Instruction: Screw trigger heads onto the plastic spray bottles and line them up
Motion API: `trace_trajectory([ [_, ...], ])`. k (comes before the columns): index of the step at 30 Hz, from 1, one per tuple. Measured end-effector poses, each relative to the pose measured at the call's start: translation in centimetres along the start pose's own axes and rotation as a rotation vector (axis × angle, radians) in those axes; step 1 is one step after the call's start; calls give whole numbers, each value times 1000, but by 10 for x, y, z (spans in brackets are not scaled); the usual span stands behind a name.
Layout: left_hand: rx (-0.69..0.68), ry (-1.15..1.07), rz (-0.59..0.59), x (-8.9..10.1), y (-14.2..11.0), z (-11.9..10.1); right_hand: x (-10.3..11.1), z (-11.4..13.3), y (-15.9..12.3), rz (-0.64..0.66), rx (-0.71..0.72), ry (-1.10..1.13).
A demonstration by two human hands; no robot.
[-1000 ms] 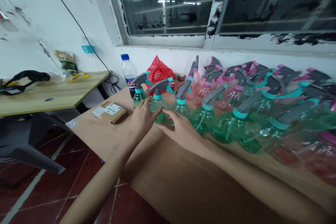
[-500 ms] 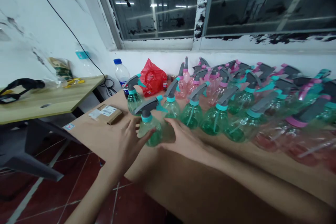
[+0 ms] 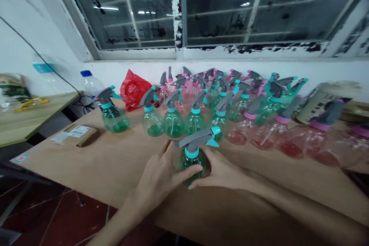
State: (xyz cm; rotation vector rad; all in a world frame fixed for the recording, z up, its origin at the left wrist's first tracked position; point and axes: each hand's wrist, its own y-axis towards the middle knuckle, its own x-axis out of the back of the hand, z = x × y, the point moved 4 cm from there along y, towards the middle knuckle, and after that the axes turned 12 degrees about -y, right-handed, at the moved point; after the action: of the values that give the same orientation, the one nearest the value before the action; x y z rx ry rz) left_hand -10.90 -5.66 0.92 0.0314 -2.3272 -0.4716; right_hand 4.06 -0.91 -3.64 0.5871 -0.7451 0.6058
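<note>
A green spray bottle [image 3: 192, 157] with a grey trigger and teal collar stands on the brown table [image 3: 121, 161], apart from the others and nearest me. My left hand [image 3: 161, 178] wraps round its left side, thumb across the front. My right hand [image 3: 223, 171] cups its right side. Both hands grip the bottle's body. Behind it stands a row of green spray bottles [image 3: 173, 121], and one green bottle [image 3: 112, 113] stands alone further left.
Several pink and green spray bottles [image 3: 248, 96] crowd the table's back and right under the window. A red plastic bag [image 3: 134, 88], a capped drink bottle [image 3: 92, 84] and a small labelled cardboard parcel [image 3: 80, 135] lie at left. A second wooden desk [image 3: 25, 117] stands far left.
Both hands have pulled one green bottle out of the row and toward me along the table. My view has swung to the right.
</note>
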Motion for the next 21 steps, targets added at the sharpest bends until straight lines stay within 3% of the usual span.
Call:
trace_trajectory([
  [3,-141,-236,230,-19,25,-27,20,-4,-17,18,56,14],
  [7,-155,-560,390,-48,51,-53,38,-15,-36,61,79,29],
  [11,-166,-677,534,-79,63,-69,50,-32,-50,99,4,-10],
  [17,-174,-589,438,-96,71,-77,60,-42,-63,97,-17,-31],
  [21,-156,-525,357,-95,73,-77,54,-73,-79,54,-84,-188],
])
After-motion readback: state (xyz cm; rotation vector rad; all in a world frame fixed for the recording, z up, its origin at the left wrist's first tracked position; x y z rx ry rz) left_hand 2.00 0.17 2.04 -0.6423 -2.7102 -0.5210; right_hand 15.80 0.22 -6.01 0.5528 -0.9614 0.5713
